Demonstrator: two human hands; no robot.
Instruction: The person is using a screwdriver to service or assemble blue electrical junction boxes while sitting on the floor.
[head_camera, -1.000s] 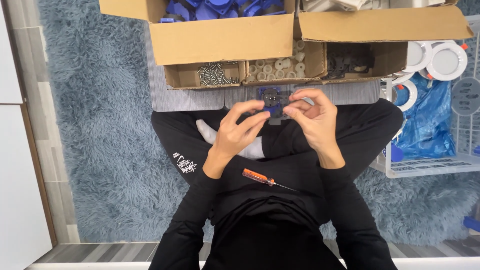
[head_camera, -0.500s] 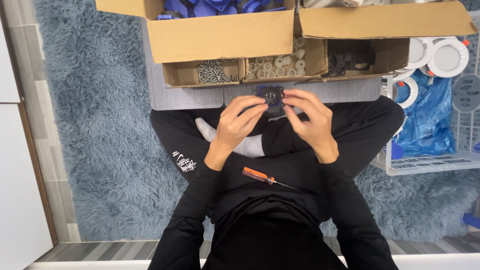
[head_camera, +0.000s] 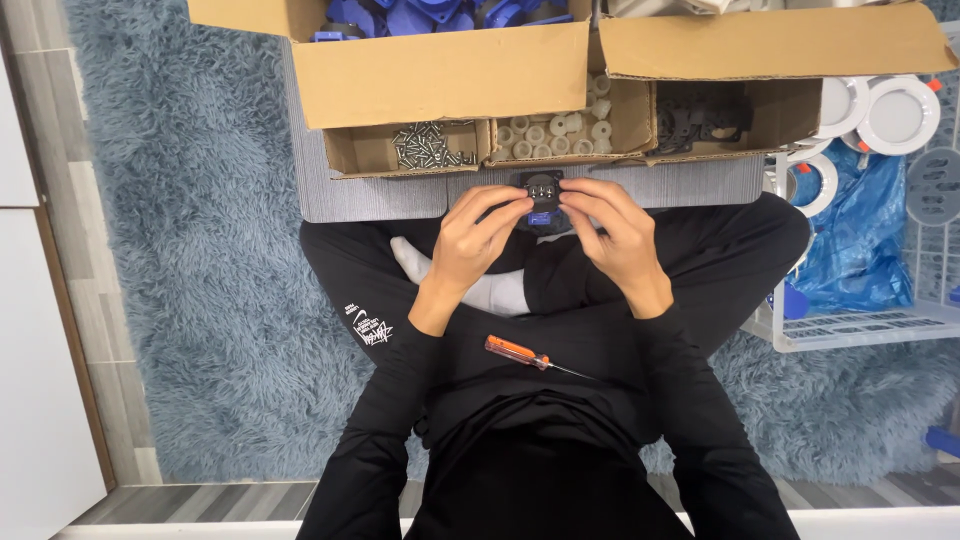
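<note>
Black plastic, with a blue piece on its near side, made up the small component (head_camera: 543, 200) you held between both hands, just above your crossed legs and in front of the grey mat (head_camera: 370, 195). Your left hand (head_camera: 470, 245) pinched its left edge with thumb and forefinger, and your right hand (head_camera: 615, 235) closed on its right side the same way, so both hands were grasping the part, not resting open. It sat close to the row of small open cardboard boxes (head_camera: 610, 125), yet clear of them.

You seemed to be in the fitting step: seating or lining up pieces on the component by fingertip, though your fingers hid the joint itself. The orange-handled screwdriver (head_camera: 530, 357) lay untouched on your lap, well apart from both hands. The box of small metal screws (head_camera: 425, 148) stood to the left on the mat, with white round plastic pieces (head_camera: 555, 132) in the box beside it.

The next move probably called for freeing one hand while the other kept the part steady and level, so nothing shifted out of line. A screw would need a careful pinch, being tiny and loose among many.
</note>
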